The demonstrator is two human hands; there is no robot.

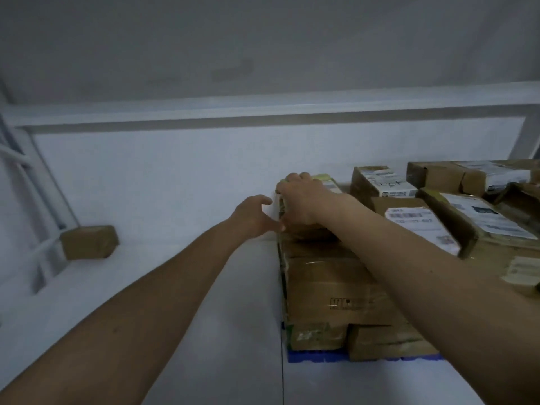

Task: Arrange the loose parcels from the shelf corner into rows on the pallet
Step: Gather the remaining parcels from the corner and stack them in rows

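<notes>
Hands: right [301, 200] grips parcel [324, 182], left [257, 216] spread beside | pallet [315, 358] blue | floor [233, 302] pale | wall [175, 171] white

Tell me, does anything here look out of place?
Yes: one small brown parcel sits alone at the far left by the shelf frame, apart from the stacked boxes on the blue pallet.

- White wall [163, 176] runs across the far side.
- Pale floor [239, 331] lies near, with a dark seam [282, 375].
- White pipes [17, 162] slant at far left.
</notes>
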